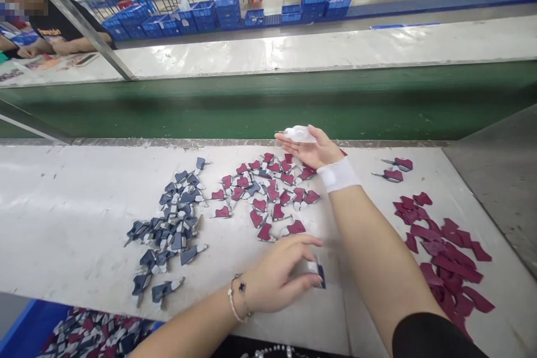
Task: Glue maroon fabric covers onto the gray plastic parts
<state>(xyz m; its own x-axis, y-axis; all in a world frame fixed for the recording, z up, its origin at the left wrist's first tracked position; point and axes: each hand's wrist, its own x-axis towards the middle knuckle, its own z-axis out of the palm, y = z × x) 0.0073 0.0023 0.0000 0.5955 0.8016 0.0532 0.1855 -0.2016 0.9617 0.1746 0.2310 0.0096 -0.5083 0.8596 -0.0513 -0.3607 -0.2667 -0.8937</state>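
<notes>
My right hand (310, 148) lies palm up at the bench's far edge, with a translucent white plastic piece (300, 134) resting on its fingers. My left hand (281, 271) is at the near side, its thumb against a small navy-and-white piece (318, 275), which the fingers partly hide. Between my hands spreads a pile of maroon-and-white pieces (264, 193). A pile of navy-and-white pieces (170, 229) lies to its left. On the right are two maroon pieces with dark tips (393, 169) and a heap of flat maroon cutouts (442, 251).
The pieces lie on a white bench (62, 224) beyond which runs a green conveyor belt (251, 112). A blue crate (54, 319) of mixed pieces stands below the near edge. A co-worker's arms (54, 45) rest at upper left. Blue stacked crates (222, 11) stand beyond.
</notes>
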